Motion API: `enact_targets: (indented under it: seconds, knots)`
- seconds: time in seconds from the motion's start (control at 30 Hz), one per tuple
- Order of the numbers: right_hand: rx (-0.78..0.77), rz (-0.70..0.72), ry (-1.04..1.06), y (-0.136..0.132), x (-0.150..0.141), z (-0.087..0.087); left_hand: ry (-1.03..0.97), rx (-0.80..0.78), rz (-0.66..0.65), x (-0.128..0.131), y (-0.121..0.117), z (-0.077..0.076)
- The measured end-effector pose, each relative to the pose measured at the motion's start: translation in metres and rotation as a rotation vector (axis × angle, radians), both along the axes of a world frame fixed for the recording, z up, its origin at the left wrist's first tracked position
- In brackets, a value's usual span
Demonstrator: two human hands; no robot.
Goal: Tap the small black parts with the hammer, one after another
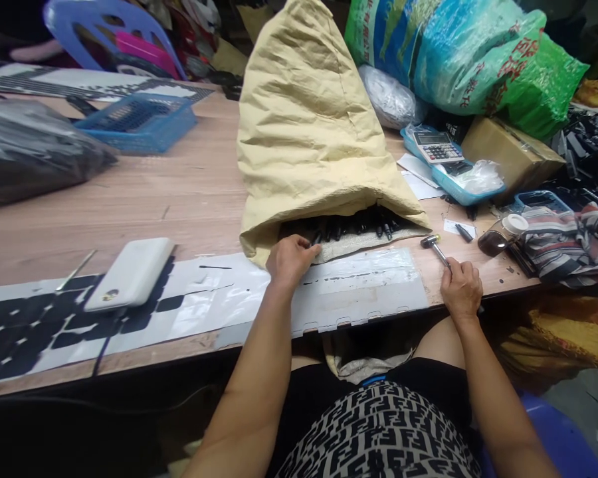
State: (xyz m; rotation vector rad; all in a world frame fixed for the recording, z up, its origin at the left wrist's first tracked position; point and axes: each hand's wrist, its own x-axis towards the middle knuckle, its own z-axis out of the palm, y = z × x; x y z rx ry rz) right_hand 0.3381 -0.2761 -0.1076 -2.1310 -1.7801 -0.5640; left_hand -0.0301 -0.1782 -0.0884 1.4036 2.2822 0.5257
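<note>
My left hand (290, 260) is at the mouth of a big tan sack (313, 133), its fingers curled and thumb pressed close. Beside the fingertips shows a dark slim piece, but whether it is in the grip is hard to see. Inside the sack mouth lie several black pen-like pieces (359, 227). My right hand (461, 287) is closed around the handle of a small hammer (434, 245), whose head has a yellow end and points away from me over the table. Under the sack's edge lies a white board (359, 299) along the table's front.
Left on the table are a white power bank (132, 273) with a cable, black stickers (20, 325) and a blue basket (144, 123). On the right stand a brown jar (498, 238) with a white lid, a striped cloth (573, 242), a calculator (436, 146) and a cardboard box (511, 153).
</note>
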Motion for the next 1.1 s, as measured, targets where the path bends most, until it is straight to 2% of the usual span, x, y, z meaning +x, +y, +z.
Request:
enact_targets:
  seconds: [0.17, 0.23, 0.33, 0.4, 0.47, 0.57, 0.63, 0.77, 0.9, 0.97, 1.1]
  knots:
    - [0.015, -0.004, -0.010, 0.001, 0.000, 0.001, 0.019, 0.041, -0.001, 0.004, 0.006, -0.002]
    - [0.010, -0.008, -0.005, 0.000, 0.000, 0.001, 0.012, 0.045, 0.007, 0.000, -0.003, -0.001]
    - [0.000, -0.011, 0.002, 0.000, -0.001, 0.001, -0.001, 0.125, 0.009, -0.002, -0.029, 0.002]
    - [0.002, -0.011, 0.001, 0.000, -0.001, 0.001, -0.090, 0.211, -0.100, 0.005, -0.045, 0.002]
    - [0.015, -0.010, 0.006, 0.001, 0.000, 0.001, -0.229, 0.290, -0.312, 0.020, -0.054, -0.002]
    - [0.029, 0.002, 0.017, 0.002, 0.002, 0.001, -0.329, 0.350, -0.598, 0.047, -0.052, -0.012]
    - [0.024, 0.016, 0.024, 0.003, 0.004, 0.001, -0.319, 0.347, -0.686, 0.059, -0.046, -0.021]
    - [0.005, 0.048, 0.092, 0.004, 0.007, 0.004, -0.308, 0.332, -0.708, 0.064, -0.039, -0.031]
    - [0.063, 0.090, 0.308, -0.005, -0.005, 0.013, -0.339, 0.327, -0.706, 0.062, -0.039, -0.032]
    - [0.080, 0.175, 0.466, -0.014, -0.021, 0.020, -0.345, 0.327, -0.692, 0.062, -0.039, -0.032]
    - [-0.024, 0.441, 0.730, -0.037, -0.060, 0.032, -0.336, 0.333, -0.668, 0.063, -0.038, -0.031]
